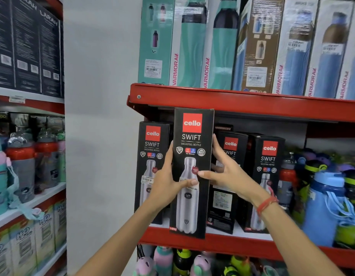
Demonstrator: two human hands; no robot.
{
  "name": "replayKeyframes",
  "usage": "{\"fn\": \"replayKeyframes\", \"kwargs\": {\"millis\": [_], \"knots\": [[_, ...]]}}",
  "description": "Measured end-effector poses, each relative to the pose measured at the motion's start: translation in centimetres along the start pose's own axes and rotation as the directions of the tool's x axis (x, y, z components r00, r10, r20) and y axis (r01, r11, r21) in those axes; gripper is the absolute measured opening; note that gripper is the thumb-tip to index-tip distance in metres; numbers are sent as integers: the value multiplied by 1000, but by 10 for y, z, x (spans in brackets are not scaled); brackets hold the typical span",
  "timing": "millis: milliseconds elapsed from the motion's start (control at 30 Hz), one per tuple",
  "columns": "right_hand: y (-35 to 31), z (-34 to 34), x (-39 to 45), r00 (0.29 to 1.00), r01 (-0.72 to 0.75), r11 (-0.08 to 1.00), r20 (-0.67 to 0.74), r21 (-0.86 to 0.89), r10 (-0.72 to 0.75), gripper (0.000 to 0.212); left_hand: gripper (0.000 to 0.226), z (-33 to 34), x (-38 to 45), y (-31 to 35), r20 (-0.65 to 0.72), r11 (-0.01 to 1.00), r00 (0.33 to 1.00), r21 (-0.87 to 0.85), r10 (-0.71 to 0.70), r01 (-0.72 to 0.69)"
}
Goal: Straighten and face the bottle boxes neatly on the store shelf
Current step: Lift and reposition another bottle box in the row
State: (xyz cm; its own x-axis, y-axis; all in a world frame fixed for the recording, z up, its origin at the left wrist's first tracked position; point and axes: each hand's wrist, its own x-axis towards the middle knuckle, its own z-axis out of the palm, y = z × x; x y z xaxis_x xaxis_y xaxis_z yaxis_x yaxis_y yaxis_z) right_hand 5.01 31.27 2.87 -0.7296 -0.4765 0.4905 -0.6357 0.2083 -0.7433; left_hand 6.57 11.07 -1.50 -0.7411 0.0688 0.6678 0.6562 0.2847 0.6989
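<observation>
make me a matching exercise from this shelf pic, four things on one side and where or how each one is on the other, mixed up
Things
1. held cello box
2. turned cello box
3. teal varmora boxes
4. blue bottle

Places or states
A. on the top shelf, above the cello row
B. between both hands, front facing out
C. at the right end of the middle shelf, unboxed
D. behind the right hand, printed side panel showing

Pairs: 1-B, 2-D, 3-A, 4-C. The left hand has its grip on the held box's left edge.
</observation>
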Motion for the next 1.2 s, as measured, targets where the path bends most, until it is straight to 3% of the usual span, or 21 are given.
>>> {"fn": "replayKeyframes", "kwargs": {"millis": [333,667,767,833,900,933,1000,1100,1200], "knots": [[40,12,37,992,-62,996,-111,-62,55,104,115,27,33,-33,-89,980,991,163,-98,112],[65,27,42,977,-106,986,-196,-127,80,103,113,36,32,-58,-100,962,977,181,-190,206],[61,29,41,956,-121,977,-287,-174,67,91,112,36,33,-55,-79,959,977,190,-199,211],[57,25,34,870,-63,971,-489,-231,-60,60,112,37,32,-54,-70,953,975,204,-212,222],[54,13,21,666,-8,918,-687,-396,-291,35,110,39,30,-54,-91,944,970,226,-225,240],[55,5,15,574,-47,882,-736,-468,-360,34,109,39,28,-53,-112,938,967,241,-229,250],[61,-5,7,517,-226,858,-803,-461,-295,64,105,41,22,-53,-153,928,964,273,-219,254],[67,8,10,566,-466,787,-820,-405,-87,116,101,48,13,-48,-173,917,965,314,-198,244],[67,30,21,575,-545,764,-817,-345,41,132,100,54,6,-41,-167,908,965,338,-200,247]]}}
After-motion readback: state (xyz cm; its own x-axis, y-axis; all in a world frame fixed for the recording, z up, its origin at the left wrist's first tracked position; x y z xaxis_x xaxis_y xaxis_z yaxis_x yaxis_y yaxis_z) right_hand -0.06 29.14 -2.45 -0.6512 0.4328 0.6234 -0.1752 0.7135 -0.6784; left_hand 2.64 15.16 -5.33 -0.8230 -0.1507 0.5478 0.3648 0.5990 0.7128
